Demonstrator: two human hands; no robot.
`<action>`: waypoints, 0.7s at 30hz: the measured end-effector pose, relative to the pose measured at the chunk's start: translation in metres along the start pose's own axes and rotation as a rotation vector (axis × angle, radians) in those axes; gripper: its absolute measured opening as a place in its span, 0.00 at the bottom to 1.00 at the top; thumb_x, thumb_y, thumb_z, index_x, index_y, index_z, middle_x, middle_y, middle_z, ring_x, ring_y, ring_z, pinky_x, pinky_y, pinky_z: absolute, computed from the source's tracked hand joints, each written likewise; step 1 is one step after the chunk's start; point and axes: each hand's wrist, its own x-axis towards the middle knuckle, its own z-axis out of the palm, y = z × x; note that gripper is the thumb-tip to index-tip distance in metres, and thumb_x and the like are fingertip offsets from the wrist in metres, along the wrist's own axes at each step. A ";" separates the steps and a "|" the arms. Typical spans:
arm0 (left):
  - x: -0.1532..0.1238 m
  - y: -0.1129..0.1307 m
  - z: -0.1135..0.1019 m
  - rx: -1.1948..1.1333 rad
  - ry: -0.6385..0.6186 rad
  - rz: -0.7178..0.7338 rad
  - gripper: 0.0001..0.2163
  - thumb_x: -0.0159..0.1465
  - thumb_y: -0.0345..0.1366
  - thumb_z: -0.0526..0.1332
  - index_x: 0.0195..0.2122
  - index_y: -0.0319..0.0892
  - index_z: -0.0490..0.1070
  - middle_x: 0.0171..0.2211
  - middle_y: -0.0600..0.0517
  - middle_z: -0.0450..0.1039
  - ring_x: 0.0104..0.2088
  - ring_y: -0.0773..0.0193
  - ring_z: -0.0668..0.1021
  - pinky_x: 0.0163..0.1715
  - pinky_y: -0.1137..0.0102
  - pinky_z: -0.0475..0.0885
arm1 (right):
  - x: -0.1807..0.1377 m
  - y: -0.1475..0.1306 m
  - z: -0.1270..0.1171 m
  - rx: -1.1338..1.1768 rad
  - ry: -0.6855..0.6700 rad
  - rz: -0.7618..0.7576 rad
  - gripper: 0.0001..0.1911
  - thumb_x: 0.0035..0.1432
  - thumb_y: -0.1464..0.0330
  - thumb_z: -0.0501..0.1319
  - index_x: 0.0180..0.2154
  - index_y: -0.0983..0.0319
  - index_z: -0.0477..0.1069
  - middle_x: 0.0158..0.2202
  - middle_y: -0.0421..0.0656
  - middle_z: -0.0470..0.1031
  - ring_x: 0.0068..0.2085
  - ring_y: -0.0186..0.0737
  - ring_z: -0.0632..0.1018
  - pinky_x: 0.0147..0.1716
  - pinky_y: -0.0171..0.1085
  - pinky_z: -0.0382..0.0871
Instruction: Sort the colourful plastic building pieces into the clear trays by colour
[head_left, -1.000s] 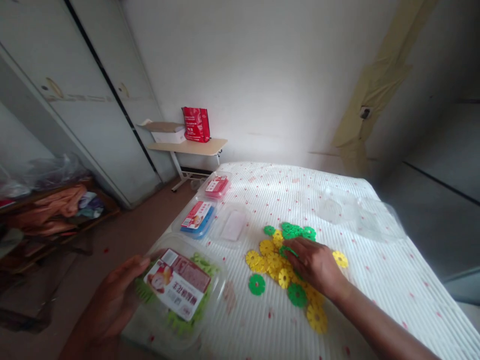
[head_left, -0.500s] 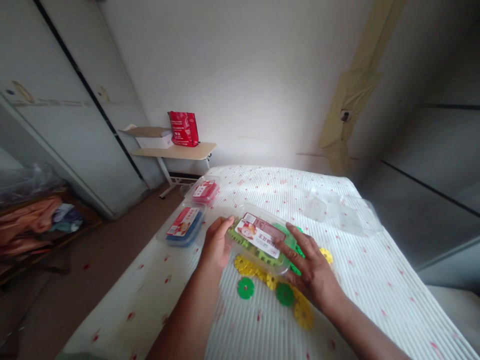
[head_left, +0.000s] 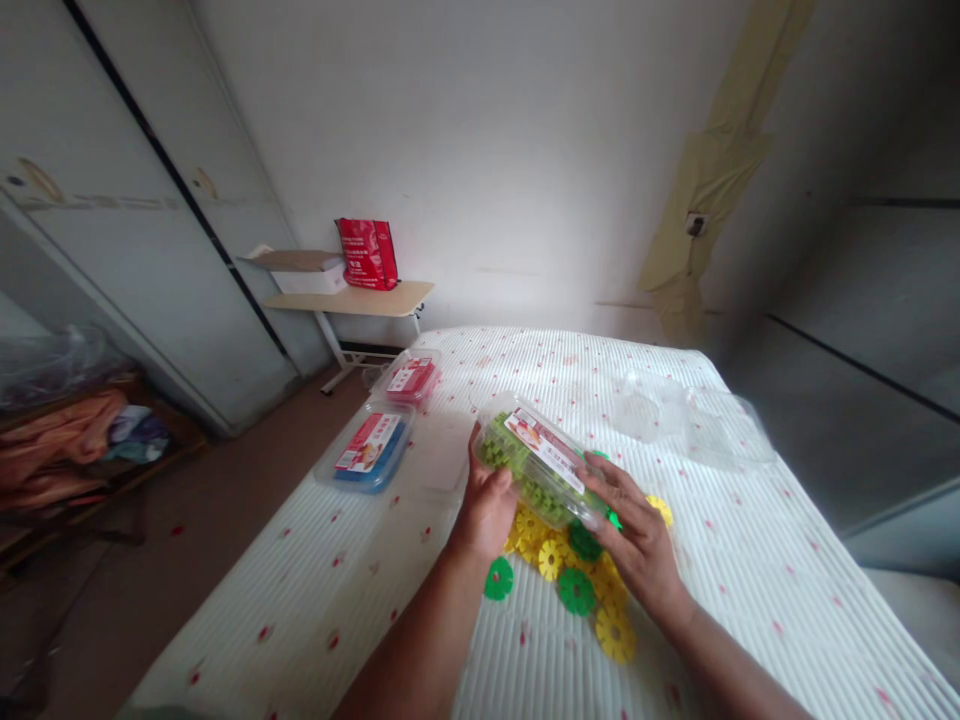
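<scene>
Both my hands hold a clear plastic box of light-green pieces (head_left: 534,462) with a red and white label, tilted above the bed. My left hand (head_left: 487,505) grips its near left side, fingers closed on it. My right hand (head_left: 634,530) clasps its right end. Under the box lies a pile of yellow and green flower-shaped discs (head_left: 574,575) on the white striped bedsheet (head_left: 375,580).
A box of blue pieces (head_left: 367,452) and a box of red pieces (head_left: 411,380) lie at the bed's left edge. A clear empty lid (head_left: 439,450) rests beside them. Empty clear containers (head_left: 690,420) sit far right. A side table with a red bag (head_left: 366,255) stands by the wall.
The green box came from the bed's left edge to above the disc pile, then lifted and tilted. My right hand left the discs and took hold of the box.
</scene>
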 end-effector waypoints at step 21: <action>0.004 -0.014 -0.010 -0.017 0.057 -0.016 0.34 0.49 0.43 0.69 0.55 0.47 0.58 0.51 0.46 0.69 0.53 0.53 0.70 0.51 0.61 0.67 | 0.018 -0.037 -0.013 -0.050 -0.152 -0.230 0.07 0.59 0.70 0.58 0.40 0.60 0.72 0.32 0.45 0.76 0.35 0.38 0.78 0.33 0.35 0.74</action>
